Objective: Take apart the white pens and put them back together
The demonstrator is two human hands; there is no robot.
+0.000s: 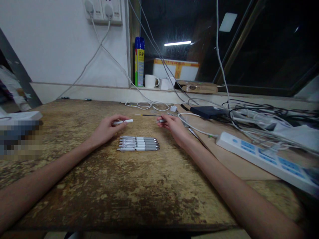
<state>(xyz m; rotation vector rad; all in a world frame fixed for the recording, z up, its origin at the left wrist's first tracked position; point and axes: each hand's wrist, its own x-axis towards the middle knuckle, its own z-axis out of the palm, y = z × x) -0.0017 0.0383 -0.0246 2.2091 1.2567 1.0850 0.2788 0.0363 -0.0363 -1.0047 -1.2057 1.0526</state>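
In the head view, my left hand [109, 128] is closed around a white pen barrel [128, 121], whose end sticks out to the right. Opposite it, my right hand [173, 127] pinches a pen refill [150, 115] with dark ink and a clear, yellowish far end pointing left. A short pale pen part [161, 120] also shows among the right fingers, its form partly hidden. Between and nearer than both hands, several white-and-grey pens [143, 149] lie side by side on the worn wooden table [119, 189], grey tips to the right.
A white power strip [264, 159] lies on brown cardboard [231, 162] at right, with tangled cables [251, 113] and a dark flat box [208, 112] behind. On the sill stand a spray can [139, 63] and a white mug [150, 81]. A thin white cord [139, 105] loops behind my hands.
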